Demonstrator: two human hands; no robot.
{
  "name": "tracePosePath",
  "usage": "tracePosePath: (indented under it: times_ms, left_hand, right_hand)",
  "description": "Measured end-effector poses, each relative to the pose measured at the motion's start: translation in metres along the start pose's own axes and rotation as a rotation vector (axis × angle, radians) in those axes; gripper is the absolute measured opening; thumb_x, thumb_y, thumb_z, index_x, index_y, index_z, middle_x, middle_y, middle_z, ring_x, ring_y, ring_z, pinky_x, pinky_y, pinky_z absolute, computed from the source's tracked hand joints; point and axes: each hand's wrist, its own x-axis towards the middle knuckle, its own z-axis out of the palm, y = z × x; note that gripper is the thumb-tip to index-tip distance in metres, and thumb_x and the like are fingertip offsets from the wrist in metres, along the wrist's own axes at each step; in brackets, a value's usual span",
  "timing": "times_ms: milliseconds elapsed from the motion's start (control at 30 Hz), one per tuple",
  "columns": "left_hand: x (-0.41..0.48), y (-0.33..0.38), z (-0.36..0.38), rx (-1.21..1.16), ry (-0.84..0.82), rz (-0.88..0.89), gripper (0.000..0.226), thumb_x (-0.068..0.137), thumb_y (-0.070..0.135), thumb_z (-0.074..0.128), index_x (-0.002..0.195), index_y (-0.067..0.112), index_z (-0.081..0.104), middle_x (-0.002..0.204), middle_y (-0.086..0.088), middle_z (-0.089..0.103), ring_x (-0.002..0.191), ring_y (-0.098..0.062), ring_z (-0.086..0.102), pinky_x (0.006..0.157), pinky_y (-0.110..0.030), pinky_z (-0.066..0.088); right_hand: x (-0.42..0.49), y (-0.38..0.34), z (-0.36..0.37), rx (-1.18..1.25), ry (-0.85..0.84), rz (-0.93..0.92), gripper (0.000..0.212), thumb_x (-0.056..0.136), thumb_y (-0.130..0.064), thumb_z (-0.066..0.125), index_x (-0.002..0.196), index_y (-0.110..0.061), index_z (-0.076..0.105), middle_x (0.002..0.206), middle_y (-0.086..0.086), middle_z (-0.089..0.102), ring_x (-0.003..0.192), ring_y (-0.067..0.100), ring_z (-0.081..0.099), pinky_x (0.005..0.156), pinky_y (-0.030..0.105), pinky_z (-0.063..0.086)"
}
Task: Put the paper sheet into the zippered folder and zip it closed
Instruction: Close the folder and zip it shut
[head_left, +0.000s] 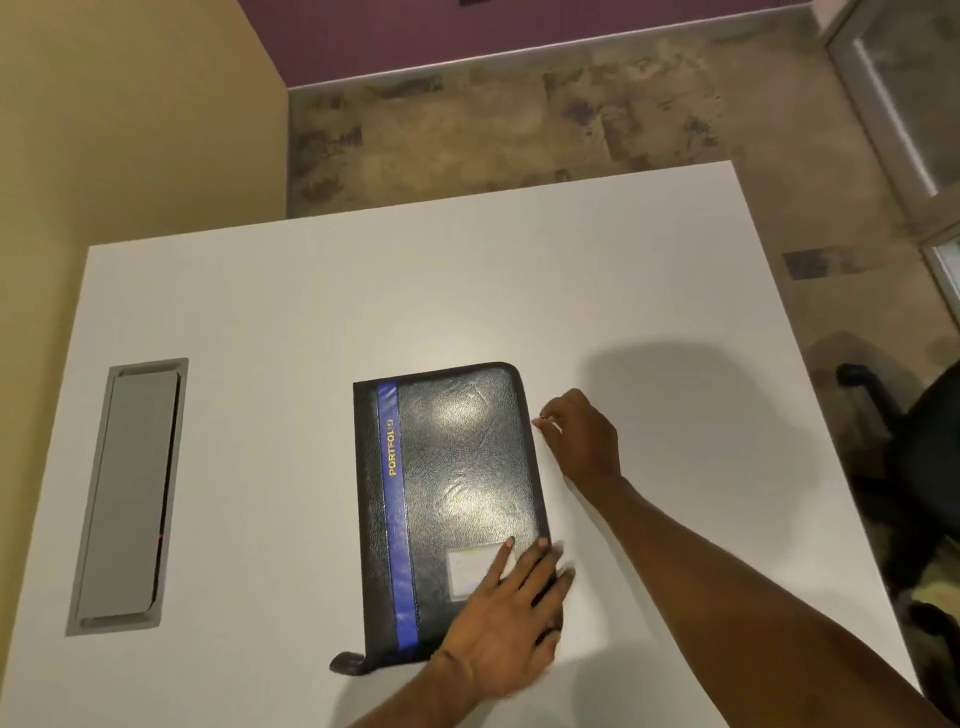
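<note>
Head view, looking down. Black folder with a blue stripe lies flat and closed on the white tabletop.

- Left hand: fingers straight and slightly spread, pressed flat on the folder's near right corner, over a pale label window. Holds the cover down.
- Right hand: at the folder's right edge, close to its far corner. Fingertips are pinched together on something small and pale, likely the zipper pull. Too small to be sure.
- Paper sheet: not visible anywhere around the folder. Judged to be inside already, since the cover is shut.
- Short dark tab sticks out at the folder's near left corner.
- Grey cable hatch sits well left of the folder. Dark office chair is far right of it, off the tabletop.

Progress, as a judgement: insertion looks done and zipping is under way. The zipper track itself can't be read, so I can't tell which stretch is closed. What looks left is to run the pull to the end of its track, then let go.
</note>
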Motion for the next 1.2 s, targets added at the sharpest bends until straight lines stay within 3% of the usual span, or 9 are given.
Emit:
tracePosePath:
  times_ms: [133, 267, 500, 700, 867, 967, 1033, 1200]
  left_hand:
    - [0.047, -0.038, -0.04, -0.092, 0.136, -0.23, 0.079, 0.099, 0.049, 0.045, 0.165, 0.016, 0.02, 0.172, -0.012, 0.02, 0.161, -0.03, 0.016, 0.126, -0.06, 0.02]
    - [0.105, -0.086, -0.082, -0.115, 0.194, -0.41, 0.074, 0.102, 0.046, 0.04, 0.165, 0.013, 0.018, 0.173, -0.012, 0.018, 0.161, -0.031, 0.013, 0.129, -0.056, 0.015]
    - [0.161, -0.154, -0.118, -0.179, 0.118, -0.596, 0.069, 0.106, 0.036, 0.038, 0.165, 0.011, 0.013, 0.173, -0.011, 0.014, 0.161, -0.031, 0.01, 0.131, -0.051, 0.011]
    - [0.165, -0.159, -0.119, -0.175, 0.183, -0.607, 0.044, 0.104, 0.034, 0.044, 0.137, 0.008, 0.054, 0.145, -0.013, 0.05, 0.138, -0.031, 0.043, 0.124, -0.051, 0.026]
    - [0.159, -0.15, -0.121, -0.16, 0.284, -0.583, 0.039, 0.102, 0.032, 0.047, 0.128, 0.008, 0.06, 0.127, -0.014, 0.058, 0.117, -0.032, 0.054, 0.115, -0.049, 0.039]
    - [0.157, -0.143, -0.123, -0.175, 0.33, -0.532, 0.033, 0.099, 0.028, 0.049, 0.121, 0.007, 0.064, 0.118, -0.013, 0.061, 0.108, -0.032, 0.056, 0.106, -0.046, 0.043]
    - [0.157, -0.138, -0.124, -0.201, 0.357, -0.54, 0.029, 0.098, 0.024, 0.051, 0.116, 0.007, 0.065, 0.114, -0.012, 0.062, 0.105, -0.033, 0.056, 0.104, -0.045, 0.044]
    - [0.158, -0.133, -0.123, -0.276, 0.383, -0.592, 0.027, 0.098, 0.021, 0.053, 0.118, 0.008, 0.065, 0.117, -0.008, 0.062, 0.111, -0.028, 0.055, 0.114, -0.045, 0.04]
  right_hand:
    - [0.002, 0.006, 0.002, -0.036, -0.017, 0.003, 0.011, 0.092, -0.036, 0.071, 0.088, -0.027, 0.07, 0.096, -0.006, 0.062, 0.082, 0.019, 0.068, 0.075, 0.039, 0.056]
    - [0.002, 0.01, 0.005, -0.035, -0.02, 0.005, 0.011, 0.093, -0.037, 0.07, 0.087, -0.029, 0.066, 0.095, -0.009, 0.06, 0.081, 0.016, 0.066, 0.073, 0.038, 0.055]
    - [0.001, 0.016, 0.012, 0.014, 0.034, -0.015, 0.013, 0.092, -0.039, 0.072, 0.088, -0.031, 0.063, 0.09, -0.016, 0.054, 0.076, 0.01, 0.063, 0.068, 0.034, 0.053]
    - [0.001, 0.019, 0.015, -0.003, 0.069, -0.06, 0.013, 0.097, -0.041, 0.066, 0.09, -0.03, 0.063, 0.096, -0.012, 0.058, 0.075, 0.014, 0.064, 0.067, 0.036, 0.054]
    - [0.016, 0.009, 0.014, 0.08, 0.125, -0.049, 0.01, 0.098, -0.032, 0.067, 0.091, -0.029, 0.06, 0.098, -0.015, 0.055, 0.079, 0.001, 0.06, 0.067, 0.033, 0.055]
    - [0.036, 0.001, 0.007, 0.098, 0.132, -0.035, 0.007, 0.096, -0.028, 0.066, 0.091, -0.029, 0.062, 0.1, -0.015, 0.055, 0.079, -0.01, 0.056, 0.068, 0.026, 0.047]
    - [0.052, -0.003, 0.0, 0.076, 0.106, -0.039, 0.003, 0.094, -0.028, 0.065, 0.092, -0.029, 0.066, 0.101, -0.013, 0.056, 0.079, -0.005, 0.057, 0.069, 0.025, 0.043]
    - [0.087, -0.014, -0.01, 0.028, -0.044, -0.114, 0.008, 0.091, -0.027, 0.066, 0.09, -0.024, 0.074, 0.101, -0.01, 0.059, 0.08, 0.01, 0.061, 0.073, 0.032, 0.05]
